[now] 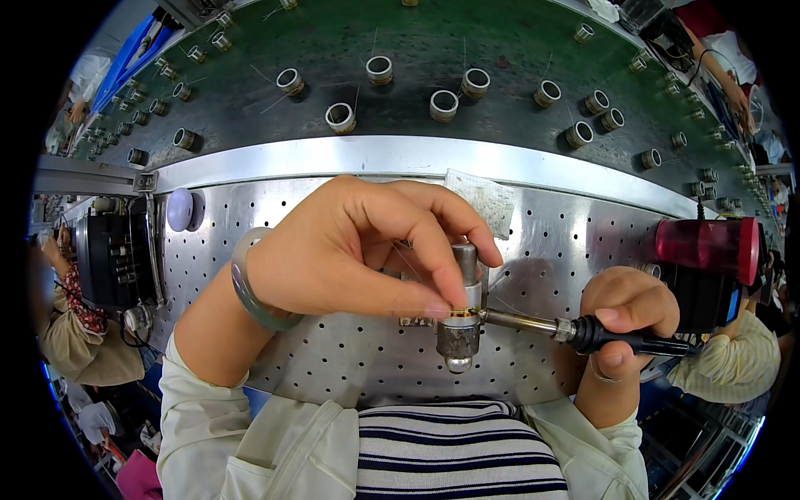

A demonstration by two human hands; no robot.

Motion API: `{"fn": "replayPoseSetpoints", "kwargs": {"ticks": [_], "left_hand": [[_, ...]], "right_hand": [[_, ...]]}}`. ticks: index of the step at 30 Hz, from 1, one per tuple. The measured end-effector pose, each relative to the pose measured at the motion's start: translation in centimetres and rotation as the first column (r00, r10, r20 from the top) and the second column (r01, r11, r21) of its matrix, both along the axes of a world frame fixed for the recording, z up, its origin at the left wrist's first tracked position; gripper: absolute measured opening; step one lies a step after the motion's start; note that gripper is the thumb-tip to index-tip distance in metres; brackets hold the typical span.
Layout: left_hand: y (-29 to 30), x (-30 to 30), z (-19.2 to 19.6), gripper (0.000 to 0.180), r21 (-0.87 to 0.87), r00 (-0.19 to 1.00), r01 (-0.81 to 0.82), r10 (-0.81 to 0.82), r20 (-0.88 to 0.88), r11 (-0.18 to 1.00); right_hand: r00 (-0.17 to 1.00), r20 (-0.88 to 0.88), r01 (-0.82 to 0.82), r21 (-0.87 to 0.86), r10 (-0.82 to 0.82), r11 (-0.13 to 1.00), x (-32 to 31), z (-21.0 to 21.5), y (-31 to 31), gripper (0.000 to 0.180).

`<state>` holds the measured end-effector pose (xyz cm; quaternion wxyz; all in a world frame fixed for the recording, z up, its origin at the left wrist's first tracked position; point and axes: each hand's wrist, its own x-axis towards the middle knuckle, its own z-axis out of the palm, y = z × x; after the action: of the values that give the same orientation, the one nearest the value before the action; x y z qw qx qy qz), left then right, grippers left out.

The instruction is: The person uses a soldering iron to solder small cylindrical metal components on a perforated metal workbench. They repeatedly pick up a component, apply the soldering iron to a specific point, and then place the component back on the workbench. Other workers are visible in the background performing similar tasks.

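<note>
The left hand [367, 250] pinches by the ring [465, 313] on the metal post [458, 340], on what one cannot tell, while the right hand [633, 312], right of the post, squeezes the soldering iron [533, 322], which could slip and burn the left one if hot.

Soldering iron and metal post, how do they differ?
The soldering iron has a black handle; the metal post shows bare metal. The soldering iron's shaft is slim; the metal post is stouter. The soldering iron points sideways across the view; the metal post runs up and down it. Both have metal surfaces.
</note>
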<state>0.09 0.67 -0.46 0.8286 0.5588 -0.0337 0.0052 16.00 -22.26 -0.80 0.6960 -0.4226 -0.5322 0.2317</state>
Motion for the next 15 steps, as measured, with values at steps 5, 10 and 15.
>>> {"fn": "replayPoseSetpoints", "kwargs": {"ticks": [5, 10, 15], "left_hand": [[-0.4, 0.0, 0.6, 0.043, -0.118, 0.986, -0.006, -0.014, -0.166, 0.993], [-0.2, 0.2, 0.6, 0.052, -0.099, 0.978, 0.052, -0.071, -0.198, 0.994], [-0.7, 0.3, 1.6, 0.061, -0.117, 0.967, 0.015, -0.044, -0.249, 0.993]], "right_hand": [[0.998, 0.061, 0.025, -0.017, -0.023, 1.0, 0.1, 0.2, 0.0, 0.028], [0.997, 0.073, 0.04, -0.009, -0.039, 0.999, 0.0, 0.2, 0.0, 0.028], [0.995, 0.1, 0.033, -0.025, -0.03, 0.999, 0.1, 0.5, 0.0, 0.028]]}}
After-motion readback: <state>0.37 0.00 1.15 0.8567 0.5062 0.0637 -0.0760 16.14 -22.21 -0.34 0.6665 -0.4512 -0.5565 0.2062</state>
